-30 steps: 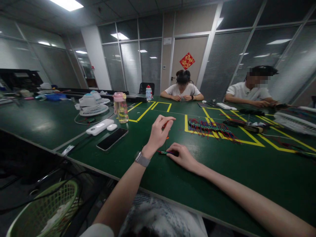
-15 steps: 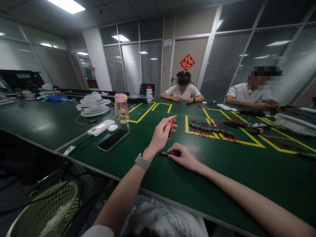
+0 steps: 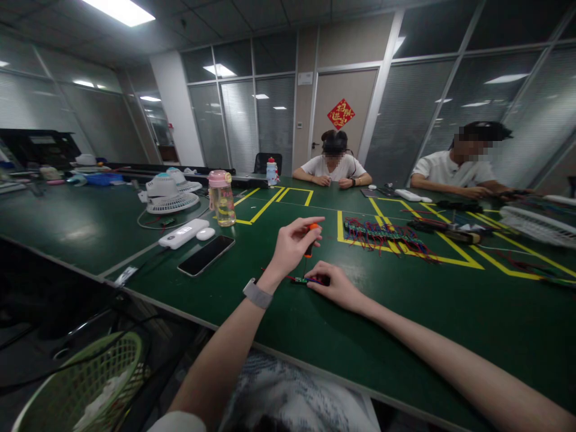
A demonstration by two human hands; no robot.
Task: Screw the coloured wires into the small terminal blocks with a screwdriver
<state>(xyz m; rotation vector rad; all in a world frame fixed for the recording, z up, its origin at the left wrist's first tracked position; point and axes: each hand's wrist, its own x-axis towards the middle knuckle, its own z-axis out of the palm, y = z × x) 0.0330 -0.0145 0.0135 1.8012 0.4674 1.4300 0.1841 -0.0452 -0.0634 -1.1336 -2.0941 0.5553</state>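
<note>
Just left of the right hand (image 3: 333, 287) lies the circuit board (image 3: 299, 280).

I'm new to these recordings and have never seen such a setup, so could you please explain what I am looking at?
There is no machine here: a person works with two bare hands, and one camera worn on the head looks forward and down over them.

The left hand holds an orange-handled tool, probably a screwdriver, its thin shaft pointing down. Below it, the right hand steadies a small green circuit board with wires on the table; whether the tip touches the board is too small to tell.

Further off lies a bundle of wired boards by yellow tape. To the left are a dark-screened phone, a pink-lidded bottle and a white fan. Two other people sit across the table.
</note>
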